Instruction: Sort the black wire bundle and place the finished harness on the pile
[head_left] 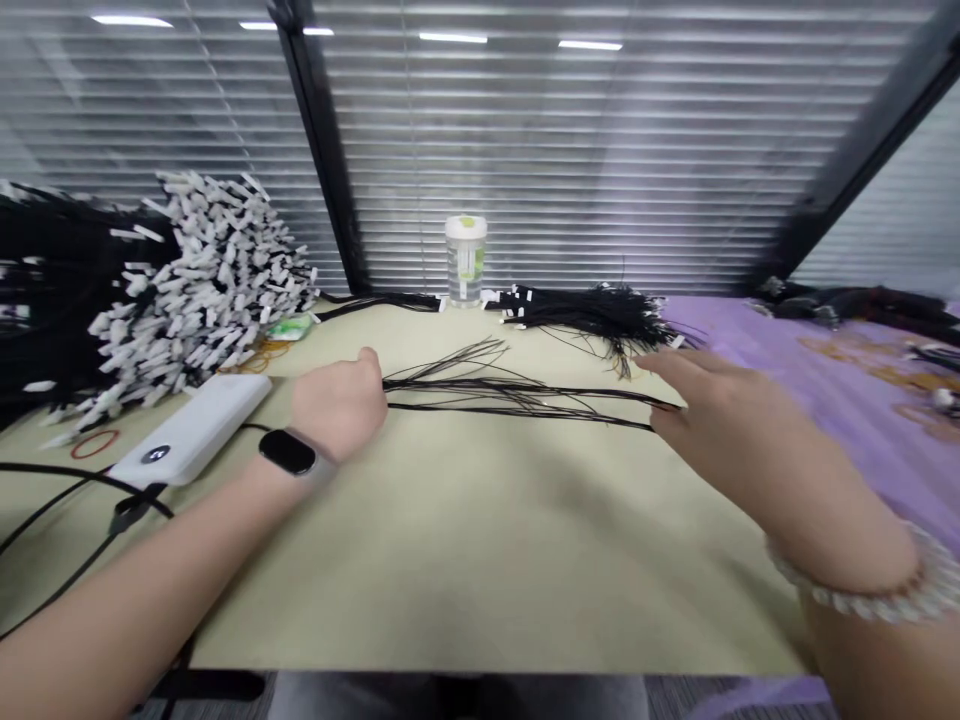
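Observation:
Thin black wires (517, 390) stretch across the middle of the table in two loose strands, with several stray ends fanning up and to the right. My left hand (341, 400), closed in a fist, grips their left end; a fitness band is on that wrist. At the right end of the strands is my right hand (720, 420), its fingers stretched out and the thumb apart below them. The wires run in between thumb and fingers, and their tips are hidden there. Slight blur softens both hands.
A big heap of black cables with white connectors (217, 270) fills the left side. Before it lies a white power bank (191, 430) with black cords. A lidded clear cup (466, 262) and a black wire bundle (585, 308) stand behind. Purple sheeting (840, 350) covers the right.

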